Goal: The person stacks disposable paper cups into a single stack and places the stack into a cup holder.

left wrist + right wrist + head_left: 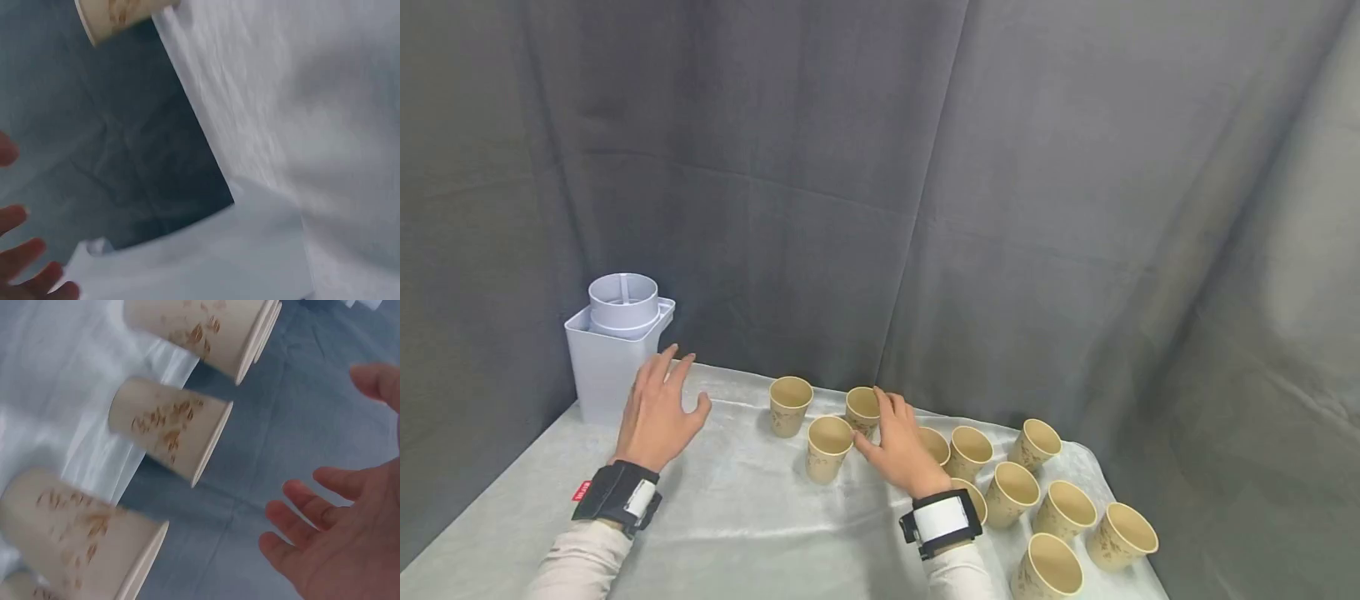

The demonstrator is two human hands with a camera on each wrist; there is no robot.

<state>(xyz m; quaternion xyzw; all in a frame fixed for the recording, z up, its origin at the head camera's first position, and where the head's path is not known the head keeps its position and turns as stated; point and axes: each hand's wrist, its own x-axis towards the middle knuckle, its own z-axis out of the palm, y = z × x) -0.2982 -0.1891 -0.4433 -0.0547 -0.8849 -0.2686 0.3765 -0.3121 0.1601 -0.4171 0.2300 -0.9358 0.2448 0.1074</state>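
My left hand (658, 412) hovers with spread, slightly bent fingers beside a pale square container (601, 375), holding nothing. In the left wrist view, fingertips (25, 259) show at the lower left, apart from the container's wall (250, 250). My right hand (901, 450) reaches above the table near paper cups and holds nothing. Closest to it in the head view are a front cup (825, 462) and a back cup (860, 410); a further cup (787, 417) stands to their left. In the right wrist view, the right hand (344, 531) is apart from the upright patterned cups (159, 422).
Several more beige paper cups stand upright on the right, including one at the front (1037, 575) and one by the right edge (1112, 542). A round ribbed piece (623, 312) sits in the container's top. Grey curtains (850, 208) hang behind the cloth-covered table (752, 542).
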